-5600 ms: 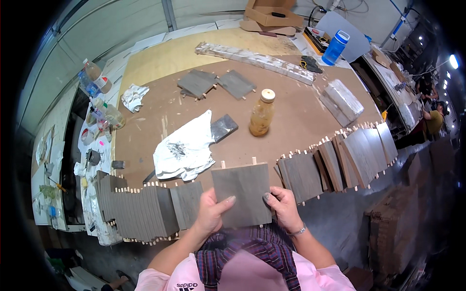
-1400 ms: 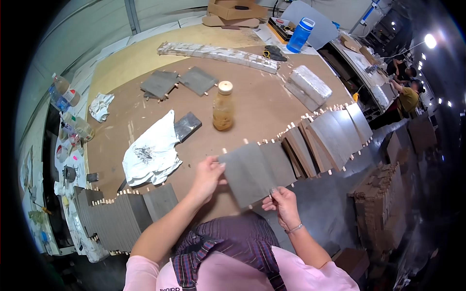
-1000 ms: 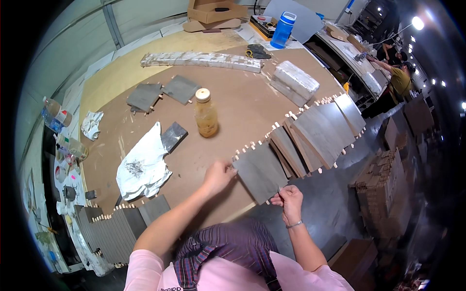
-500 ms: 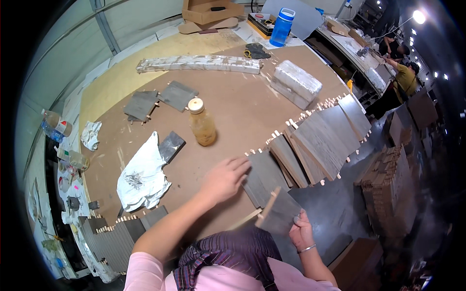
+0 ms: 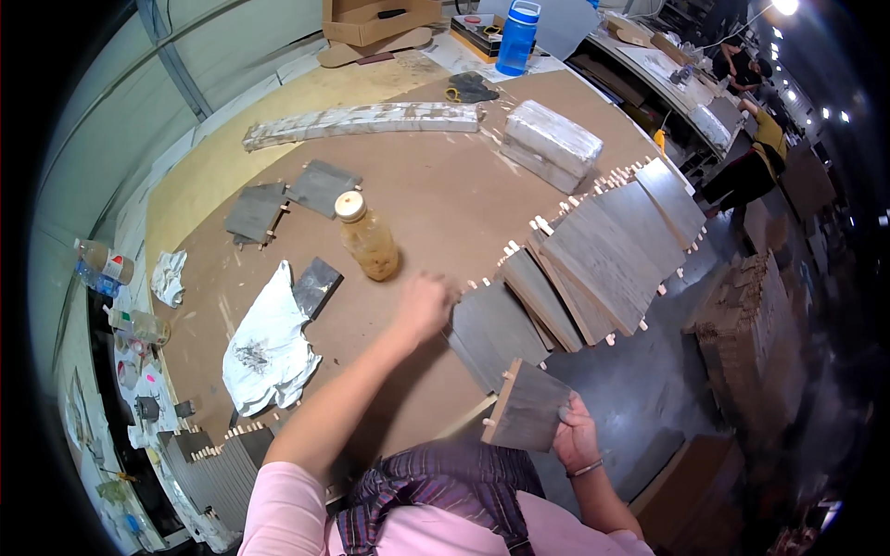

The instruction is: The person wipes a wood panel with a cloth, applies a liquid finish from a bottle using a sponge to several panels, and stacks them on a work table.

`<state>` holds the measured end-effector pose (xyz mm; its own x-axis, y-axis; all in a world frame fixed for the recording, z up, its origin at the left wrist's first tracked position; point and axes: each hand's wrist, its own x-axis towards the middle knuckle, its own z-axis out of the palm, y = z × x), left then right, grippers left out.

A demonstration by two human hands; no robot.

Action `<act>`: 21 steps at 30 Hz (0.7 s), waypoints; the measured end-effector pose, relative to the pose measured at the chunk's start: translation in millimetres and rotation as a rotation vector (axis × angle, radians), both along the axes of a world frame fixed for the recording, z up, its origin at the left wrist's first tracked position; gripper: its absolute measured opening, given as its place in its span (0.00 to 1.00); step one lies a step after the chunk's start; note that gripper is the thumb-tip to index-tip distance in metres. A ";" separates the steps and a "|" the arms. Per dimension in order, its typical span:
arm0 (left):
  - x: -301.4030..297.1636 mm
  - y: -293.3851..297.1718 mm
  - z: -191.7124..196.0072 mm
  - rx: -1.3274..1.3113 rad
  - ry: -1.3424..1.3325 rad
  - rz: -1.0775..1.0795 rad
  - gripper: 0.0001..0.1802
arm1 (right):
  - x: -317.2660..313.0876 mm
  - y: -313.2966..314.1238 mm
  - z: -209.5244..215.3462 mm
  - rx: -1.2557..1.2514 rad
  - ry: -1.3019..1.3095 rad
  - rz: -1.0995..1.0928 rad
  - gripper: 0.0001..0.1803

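Note:
My right hand (image 5: 577, 435) grips the edge of a small grey wooden panel (image 5: 527, 408), thumb on its face. Light wooden dowels stick out of that panel's left side, and it is held tilted off the table's near edge. My left hand (image 5: 428, 306) is beside the left edge of another grey panel (image 5: 496, 329) lying on the table; its fingers are blurred, and whether they hold anything is hidden. A row of overlapping grey panels with dowels (image 5: 612, 250) runs from there toward the far right.
A jar of yellowish liquid (image 5: 371, 246), a stained white cloth (image 5: 264, 357) and a dark block (image 5: 317, 287) lie left of centre. Farther back are a wrapped block (image 5: 552, 144), a long white bar (image 5: 362, 125) and a blue bottle (image 5: 517, 39). More dowelled panels (image 5: 218, 477) stand near left.
My left hand has drawn back slightly and its fingers have bent in. The panel in my right hand has tilted so more of its face shows. The view has shifted a little.

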<state>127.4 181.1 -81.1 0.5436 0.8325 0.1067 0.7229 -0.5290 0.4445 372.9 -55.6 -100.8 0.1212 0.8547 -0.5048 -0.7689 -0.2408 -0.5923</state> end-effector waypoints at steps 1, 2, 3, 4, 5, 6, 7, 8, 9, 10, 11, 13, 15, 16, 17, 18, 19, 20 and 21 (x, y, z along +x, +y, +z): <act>6.3 7.1 -0.9 -0.232 -0.054 0.240 0.14 | 1.0 0.0 0.2 0.005 -0.008 0.027 0.25; 11.3 9.6 -1.7 -0.155 -0.262 0.229 0.11 | 1.8 -1.2 -2.3 0.005 -0.009 0.025 0.25; 18.1 12.9 -0.4 -0.156 -0.263 0.223 0.11 | 0.5 -2.1 -4.6 0.012 -0.006 0.026 0.26; 25.4 16.9 1.2 -0.222 -0.203 0.177 0.12 | -0.6 -2.8 -5.9 0.019 -0.004 0.026 0.27; 30.3 21.3 2.7 -0.288 -0.141 0.131 0.13 | -1.2 -2.6 -6.6 0.019 -0.004 0.020 0.27; 31.6 27.1 -4.4 -0.315 -0.069 0.157 0.12 | -6.0 2.7 -0.4 0.039 -0.031 0.072 0.28; 33.9 32.3 -8.3 -0.316 -0.068 0.151 0.12 | -8.7 7.5 4.6 0.056 -0.061 0.118 0.29; 34.0 37.4 -12.0 -0.419 -0.076 0.143 0.09 | -11.3 12.3 8.0 0.056 -0.060 0.111 0.29; 34.5 40.8 -11.6 -0.523 -0.082 0.131 0.07 | -15.1 16.6 11.0 0.063 -0.070 0.141 0.29; 35.7 43.1 -11.3 -0.493 -0.073 0.114 0.06 | -18.1 20.8 12.6 0.071 -0.078 0.172 0.30; 37.0 46.0 -10.8 -0.495 -0.067 0.106 0.06 | -20.1 24.9 13.0 0.070 -0.074 0.163 0.30; 37.8 50.6 -5.0 -0.654 -0.064 0.122 0.06 | -24.4 33.1 13.5 0.102 -0.098 0.197 0.31; 37.0 49.9 -0.1 -0.681 -0.065 0.113 0.07 | -27.3 36.6 10.0 0.087 -0.093 0.210 0.31; 37.2 50.1 1.0 -0.708 -0.072 0.109 0.07 | -28.7 37.9 8.3 0.094 -0.076 0.208 0.31; 38.3 50.9 0.8 -0.709 -0.069 0.107 0.07 | -29.2 38.9 7.2 0.101 -0.059 0.207 0.32; 37.7 51.1 0.7 -0.732 -0.085 0.126 0.06 | -29.6 39.5 7.6 0.100 -0.056 0.210 0.32; 37.0 51.4 0.5 -0.756 -0.103 0.144 0.06 | -30.1 40.1 8.8 0.098 -0.056 0.214 0.32; 36.0 51.8 0.2 -0.757 -0.102 0.149 0.06 | -30.5 40.7 9.3 0.094 -0.057 0.218 0.32; 36.0 52.4 0.5 -0.760 -0.104 0.149 0.06 | -30.5 41.0 8.1 0.093 -0.057 0.220 0.32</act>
